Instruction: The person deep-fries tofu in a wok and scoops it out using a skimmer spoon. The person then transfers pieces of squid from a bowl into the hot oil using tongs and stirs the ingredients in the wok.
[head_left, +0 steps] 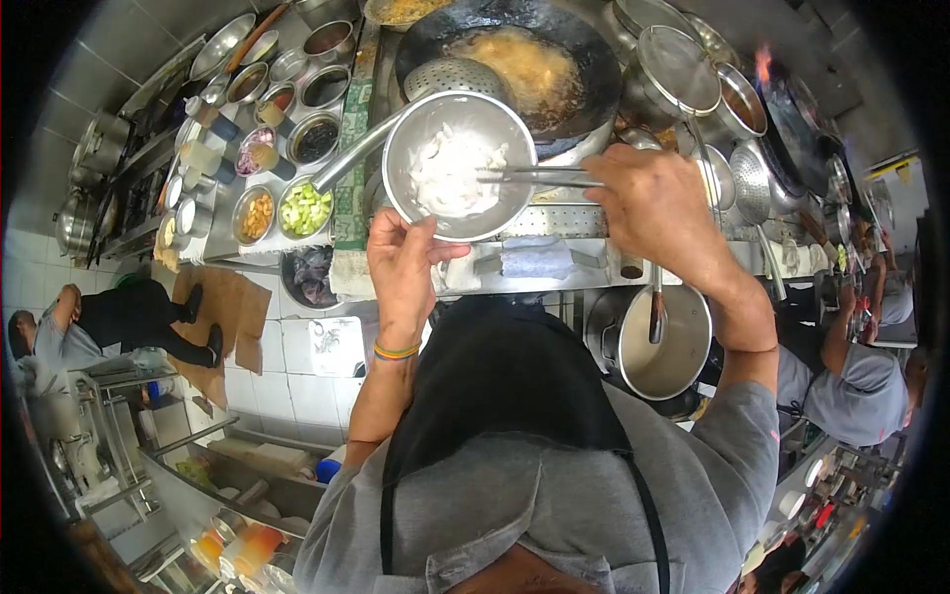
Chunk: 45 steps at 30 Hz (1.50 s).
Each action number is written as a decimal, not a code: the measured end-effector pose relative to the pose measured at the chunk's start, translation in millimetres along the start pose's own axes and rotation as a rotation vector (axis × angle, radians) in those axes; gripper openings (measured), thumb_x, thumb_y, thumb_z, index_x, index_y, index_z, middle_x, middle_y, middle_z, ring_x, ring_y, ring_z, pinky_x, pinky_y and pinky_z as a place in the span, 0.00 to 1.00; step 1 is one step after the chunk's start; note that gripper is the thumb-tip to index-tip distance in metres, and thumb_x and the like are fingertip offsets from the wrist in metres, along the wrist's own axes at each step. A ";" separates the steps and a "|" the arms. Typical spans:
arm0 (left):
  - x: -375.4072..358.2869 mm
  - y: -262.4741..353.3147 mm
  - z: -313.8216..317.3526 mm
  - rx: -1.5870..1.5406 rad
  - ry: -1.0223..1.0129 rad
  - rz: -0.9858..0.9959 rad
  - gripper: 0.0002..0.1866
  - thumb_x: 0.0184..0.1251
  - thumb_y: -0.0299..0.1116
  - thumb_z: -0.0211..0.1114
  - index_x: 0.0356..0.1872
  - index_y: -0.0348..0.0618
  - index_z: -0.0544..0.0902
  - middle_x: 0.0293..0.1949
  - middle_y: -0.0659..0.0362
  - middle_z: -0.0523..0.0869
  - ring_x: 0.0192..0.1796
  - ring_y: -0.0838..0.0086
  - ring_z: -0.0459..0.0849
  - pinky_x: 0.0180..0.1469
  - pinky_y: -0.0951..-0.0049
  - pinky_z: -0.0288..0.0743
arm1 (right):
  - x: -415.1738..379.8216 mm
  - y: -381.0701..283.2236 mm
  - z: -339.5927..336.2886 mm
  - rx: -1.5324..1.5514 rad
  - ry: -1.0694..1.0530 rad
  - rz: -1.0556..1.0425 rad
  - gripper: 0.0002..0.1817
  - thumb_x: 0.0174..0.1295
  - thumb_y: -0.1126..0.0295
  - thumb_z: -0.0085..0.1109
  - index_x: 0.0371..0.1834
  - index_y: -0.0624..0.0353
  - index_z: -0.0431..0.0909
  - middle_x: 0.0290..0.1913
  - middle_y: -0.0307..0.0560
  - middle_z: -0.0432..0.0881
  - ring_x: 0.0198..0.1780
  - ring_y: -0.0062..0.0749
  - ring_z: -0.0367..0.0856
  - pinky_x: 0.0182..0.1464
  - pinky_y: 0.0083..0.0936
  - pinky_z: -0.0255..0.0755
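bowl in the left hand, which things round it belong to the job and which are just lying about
In the job: metal bowl, white pieces, metal utensil in right hand, wok, probably the perforated ladle

Apparently just lying about: chopped green vegetables, squeeze bottles, large pot

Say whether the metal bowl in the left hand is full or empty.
Partly filled: whitish pieces lie in the middle of the metal bowl, with its bare wall showing around them.

Even, fairly bright light is filling the kitchen around the metal bowl (404, 203); its white contents are glaring, while beyond it the edges are curving, softening and blackening.
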State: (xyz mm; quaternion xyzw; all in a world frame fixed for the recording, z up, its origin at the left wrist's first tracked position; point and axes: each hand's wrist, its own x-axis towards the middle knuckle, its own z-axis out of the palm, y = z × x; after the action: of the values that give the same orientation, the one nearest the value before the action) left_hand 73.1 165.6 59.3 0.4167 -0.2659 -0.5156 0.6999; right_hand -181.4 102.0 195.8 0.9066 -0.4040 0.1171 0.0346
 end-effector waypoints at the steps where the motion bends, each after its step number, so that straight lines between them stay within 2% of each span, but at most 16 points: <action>1: 1.4 -1.0 -1.4 0.005 0.001 0.007 0.03 0.70 0.20 0.59 0.39 0.36 0.73 0.40 0.52 0.83 0.31 0.68 0.88 0.32 0.65 0.92 | -0.5 0.3 -2.3 0.014 0.060 0.003 0.13 0.54 0.70 0.71 0.42 0.61 0.87 0.35 0.46 0.87 0.33 0.44 0.88 0.34 0.37 0.80; 7: 13.0 -24.7 -34.4 -0.005 0.097 -0.050 0.03 0.69 0.19 0.58 0.38 0.36 0.73 0.40 0.51 0.83 0.32 0.67 0.88 0.32 0.65 0.92 | 3.2 5.6 -32.8 0.084 0.288 0.162 0.12 0.57 0.68 0.70 0.44 0.56 0.88 0.36 0.46 0.88 0.34 0.45 0.87 0.35 0.37 0.77; 10: 9.9 -30.6 -48.5 -0.016 0.154 -0.112 0.04 0.67 0.19 0.57 0.39 0.36 0.72 0.40 0.50 0.83 0.31 0.66 0.88 0.31 0.66 0.92 | 12.3 25.7 -27.3 -0.031 0.369 0.214 0.12 0.57 0.67 0.70 0.44 0.55 0.88 0.38 0.47 0.88 0.36 0.46 0.88 0.37 0.37 0.78; 12: 5.3 -27.0 -48.4 -0.044 0.167 -0.118 0.04 0.66 0.18 0.57 0.39 0.36 0.73 0.39 0.50 0.83 0.29 0.66 0.88 0.30 0.66 0.92 | 22.1 44.8 -10.0 -0.096 0.304 0.314 0.14 0.58 0.64 0.71 0.46 0.54 0.89 0.40 0.48 0.90 0.38 0.48 0.88 0.42 0.40 0.79; 14: 3.2 -25.2 -51.5 -0.070 0.175 -0.115 0.04 0.66 0.18 0.57 0.39 0.36 0.73 0.39 0.50 0.83 0.29 0.66 0.88 0.30 0.67 0.92 | 41.0 61.6 14.6 -0.126 0.061 0.531 0.15 0.59 0.61 0.70 0.47 0.52 0.89 0.40 0.50 0.90 0.40 0.49 0.89 0.45 0.42 0.80; 18: 0.2 -19.5 -56.1 -0.112 0.156 -0.086 0.04 0.67 0.19 0.57 0.40 0.37 0.72 0.40 0.50 0.84 0.30 0.66 0.89 0.29 0.67 0.91 | 53.6 104.3 74.1 -0.185 0.031 0.511 0.16 0.60 0.58 0.69 0.48 0.50 0.89 0.40 0.54 0.89 0.43 0.52 0.88 0.47 0.43 0.81; 21: -3.1 -8.9 -58.0 -0.122 0.181 -0.097 0.04 0.68 0.20 0.58 0.39 0.38 0.72 0.39 0.49 0.85 0.30 0.66 0.89 0.29 0.67 0.91 | 55.5 91.1 68.9 -0.175 0.155 0.515 0.17 0.61 0.58 0.68 0.50 0.51 0.87 0.41 0.56 0.89 0.45 0.55 0.88 0.49 0.46 0.80; 22: -5.3 -7.0 -60.6 -0.124 0.177 -0.091 0.04 0.68 0.20 0.58 0.39 0.38 0.72 0.40 0.49 0.85 0.29 0.65 0.89 0.29 0.67 0.91 | 58.0 68.7 43.6 -0.110 0.103 0.514 0.16 0.62 0.58 0.68 0.50 0.52 0.87 0.44 0.56 0.89 0.46 0.54 0.87 0.49 0.46 0.79; 24: -6.2 -4.7 -61.8 -0.118 0.156 -0.091 0.04 0.68 0.20 0.58 0.38 0.38 0.72 0.40 0.48 0.85 0.29 0.65 0.90 0.29 0.67 0.91 | 51.3 54.2 24.0 0.020 0.227 0.297 0.16 0.58 0.65 0.71 0.49 0.54 0.87 0.43 0.52 0.89 0.45 0.53 0.88 0.46 0.43 0.79; 26: -8.4 0.0 -56.5 -0.115 0.132 -0.080 0.04 0.68 0.19 0.59 0.37 0.39 0.72 0.39 0.50 0.84 0.28 0.66 0.89 0.29 0.67 0.91 | 49.9 12.8 -6.4 0.123 0.151 0.191 0.16 0.55 0.69 0.72 0.48 0.55 0.87 0.41 0.50 0.89 0.41 0.50 0.88 0.42 0.41 0.79; 29: -11.6 11.9 -39.7 -0.110 0.051 -0.095 0.07 0.67 0.18 0.60 0.35 0.40 0.71 0.36 0.57 0.80 0.29 0.71 0.86 0.28 0.68 0.91 | 53.6 -33.7 -16.0 0.002 0.083 -0.130 0.16 0.52 0.72 0.71 0.46 0.56 0.85 0.35 0.44 0.85 0.35 0.41 0.87 0.35 0.37 0.78; 32: -14.5 12.1 -38.3 -0.059 -0.044 -0.052 0.06 0.68 0.19 0.58 0.35 0.39 0.70 0.42 0.52 0.80 0.32 0.71 0.87 0.27 0.69 0.90 | 59.1 -47.6 -8.0 -0.020 -0.009 -0.235 0.18 0.51 0.73 0.72 0.48 0.59 0.84 0.36 0.46 0.85 0.35 0.45 0.85 0.34 0.37 0.77; 35: -11.8 7.4 -44.4 -0.067 -0.061 -0.068 0.07 0.68 0.19 0.58 0.34 0.40 0.69 0.44 0.54 0.77 0.34 0.72 0.86 0.27 0.70 0.91 | 61.6 -53.7 -17.6 -0.062 0.017 -0.204 0.15 0.51 0.73 0.72 0.44 0.60 0.85 0.34 0.46 0.85 0.33 0.43 0.85 0.34 0.36 0.76; 37: -9.0 5.9 -46.4 -0.078 -0.020 -0.056 0.07 0.67 0.19 0.59 0.34 0.40 0.70 0.41 0.55 0.78 0.31 0.74 0.85 0.27 0.69 0.91 | 59.4 -54.2 -26.0 -0.038 0.088 -0.145 0.13 0.52 0.75 0.71 0.43 0.60 0.86 0.32 0.47 0.86 0.31 0.45 0.85 0.34 0.36 0.76; 44: 3.3 -18.2 -79.8 -0.047 0.131 -0.072 0.07 0.66 0.20 0.60 0.34 0.40 0.70 0.36 0.57 0.77 0.28 0.73 0.86 0.27 0.67 0.91 | 83.3 -19.3 -38.4 -0.108 0.274 0.044 0.11 0.58 0.71 0.69 0.44 0.56 0.88 0.36 0.51 0.87 0.35 0.50 0.86 0.37 0.39 0.77; 45: 2.3 -17.2 -83.0 -0.066 0.123 -0.071 0.06 0.66 0.20 0.59 0.34 0.40 0.70 0.35 0.57 0.77 0.27 0.71 0.86 0.27 0.67 0.91 | 92.0 -8.8 -32.2 -0.098 0.300 0.090 0.12 0.58 0.67 0.70 0.45 0.53 0.89 0.39 0.52 0.88 0.39 0.52 0.87 0.41 0.42 0.78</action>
State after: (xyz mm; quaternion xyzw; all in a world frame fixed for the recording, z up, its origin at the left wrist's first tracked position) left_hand 131.8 187.0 1.9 0.4333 -0.1904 -0.5219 0.7097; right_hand -121.3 46.4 249.4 0.8572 -0.4396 0.2326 0.1334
